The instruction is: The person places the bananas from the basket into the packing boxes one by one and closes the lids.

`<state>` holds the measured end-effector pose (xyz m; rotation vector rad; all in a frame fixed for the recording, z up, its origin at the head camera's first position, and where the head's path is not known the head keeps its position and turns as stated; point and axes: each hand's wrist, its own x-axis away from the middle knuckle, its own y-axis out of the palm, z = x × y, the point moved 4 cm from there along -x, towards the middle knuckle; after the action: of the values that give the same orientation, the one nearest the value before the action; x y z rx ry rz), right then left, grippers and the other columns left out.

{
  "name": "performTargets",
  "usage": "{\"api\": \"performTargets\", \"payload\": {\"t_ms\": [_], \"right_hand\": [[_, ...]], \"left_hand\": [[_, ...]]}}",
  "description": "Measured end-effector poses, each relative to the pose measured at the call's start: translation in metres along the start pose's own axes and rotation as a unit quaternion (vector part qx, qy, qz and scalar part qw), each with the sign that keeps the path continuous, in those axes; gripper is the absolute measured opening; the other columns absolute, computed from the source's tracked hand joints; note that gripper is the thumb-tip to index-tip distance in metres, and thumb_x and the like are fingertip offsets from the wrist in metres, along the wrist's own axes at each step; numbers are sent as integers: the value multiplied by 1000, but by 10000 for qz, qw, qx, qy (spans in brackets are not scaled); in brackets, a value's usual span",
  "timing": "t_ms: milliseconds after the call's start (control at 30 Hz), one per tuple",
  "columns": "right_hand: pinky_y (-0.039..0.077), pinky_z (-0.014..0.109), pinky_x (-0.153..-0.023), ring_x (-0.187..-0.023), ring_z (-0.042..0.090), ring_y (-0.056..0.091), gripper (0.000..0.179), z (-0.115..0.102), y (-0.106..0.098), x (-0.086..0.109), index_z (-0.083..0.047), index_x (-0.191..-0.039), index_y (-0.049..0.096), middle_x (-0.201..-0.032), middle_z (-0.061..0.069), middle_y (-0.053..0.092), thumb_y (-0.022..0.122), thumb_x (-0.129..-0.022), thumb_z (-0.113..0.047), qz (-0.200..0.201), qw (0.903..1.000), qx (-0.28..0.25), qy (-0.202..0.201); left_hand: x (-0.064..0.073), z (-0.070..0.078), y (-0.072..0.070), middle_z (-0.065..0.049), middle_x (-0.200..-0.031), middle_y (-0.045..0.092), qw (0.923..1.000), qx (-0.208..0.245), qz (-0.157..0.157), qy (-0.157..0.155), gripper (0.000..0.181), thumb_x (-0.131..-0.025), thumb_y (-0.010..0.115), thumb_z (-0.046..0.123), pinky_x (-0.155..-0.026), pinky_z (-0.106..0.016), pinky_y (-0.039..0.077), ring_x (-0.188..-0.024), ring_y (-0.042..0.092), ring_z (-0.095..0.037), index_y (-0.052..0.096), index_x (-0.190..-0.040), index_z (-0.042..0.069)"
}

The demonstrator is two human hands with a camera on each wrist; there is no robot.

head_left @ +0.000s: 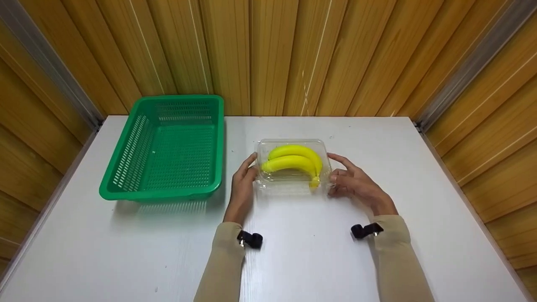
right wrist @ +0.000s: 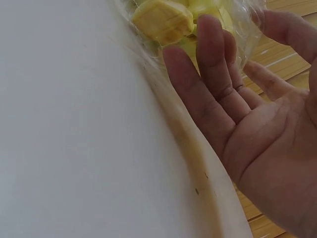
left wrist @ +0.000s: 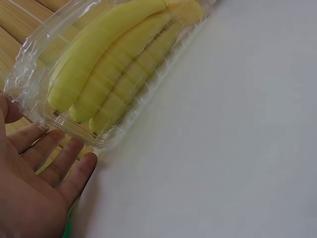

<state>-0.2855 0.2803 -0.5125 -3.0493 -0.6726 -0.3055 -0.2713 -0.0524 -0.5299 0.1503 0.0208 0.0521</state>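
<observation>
A clear plastic clamshell box (head_left: 289, 178) holds a bunch of yellow bananas (head_left: 293, 161). Three bananas show through its wall in the left wrist view, and their stem end (head_left: 314, 183) lies by the box's near right corner. My left hand (head_left: 242, 188) holds the box's left end, its thumb and fingertips (left wrist: 88, 159) against the edge. At the opposite end, my right hand (head_left: 358, 182) grips the box between thumb and fingers. Its fingertips (right wrist: 179, 62) bend in close to the stem end in the right wrist view.
To the left stands a green plastic basket (head_left: 219, 159) with slotted sides and nothing inside. The white table (head_left: 310, 260) backs onto wood-look panels (head_left: 272, 58), with similar panels on both sides. Each sleeve carries a small black camera (head_left: 251, 240) at the wrist.
</observation>
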Motion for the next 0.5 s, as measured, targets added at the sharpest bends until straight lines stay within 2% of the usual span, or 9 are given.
{"api": "performTargets", "payload": {"t_ms": [233,500], "right_hand": [[64,52,-83,-78,27,75,81,-2,3,2,-22,-170,23,-94,9,64,66,-102,-7,-250,9997,-54,-47],[64,51,-83,-80,27,76,82,-2,3,1,-25,-171,22,-93,10,68,66,-103,-8,-286,9995,44,-115]], "left_hand": [[3,-4,1,-17,-143,65,9999,85,-112,3,53,-111,48,21,-103,-48,54,-122,65,-31,45,-162,12],[3,-3,1,-19,-146,62,9998,77,-83,139,53,-111,48,19,-104,-49,53,-123,65,-30,45,-162,10]]}}
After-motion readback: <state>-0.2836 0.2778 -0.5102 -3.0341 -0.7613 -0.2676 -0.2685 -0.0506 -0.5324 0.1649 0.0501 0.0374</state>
